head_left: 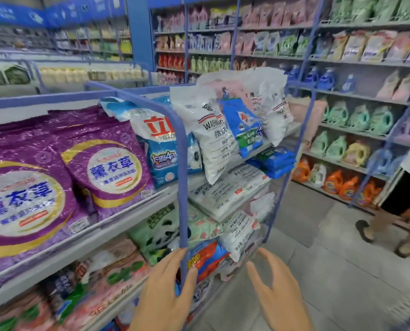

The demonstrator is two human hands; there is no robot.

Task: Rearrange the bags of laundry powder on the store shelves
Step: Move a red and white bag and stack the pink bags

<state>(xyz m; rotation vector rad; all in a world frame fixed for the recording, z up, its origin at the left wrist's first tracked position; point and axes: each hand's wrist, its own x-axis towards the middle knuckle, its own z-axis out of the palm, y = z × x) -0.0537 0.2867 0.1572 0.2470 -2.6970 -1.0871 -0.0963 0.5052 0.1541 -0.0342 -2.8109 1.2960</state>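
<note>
Purple laundry powder bags [108,170] lie on the upper shelf at left. Beside them stands a blue and white bag [161,144]. On the end rack, white washing powder bags [213,139] and a small blue bag [244,125] lean upright, with flat white bags [225,189] stacked below. My left hand [168,290] is low at the rack's blue post [182,163], fingers spread and touching it, in front of an orange and blue bag [208,259]. My right hand [278,292] hovers open beside the rack, holding nothing.
Lower shelves hold green panda bags [161,235] and pink bags [113,278]. Across the aisle, a long shelf [357,130] carries detergent bottles and pouches. Another person's legs [395,225] stand on the tiled floor at right.
</note>
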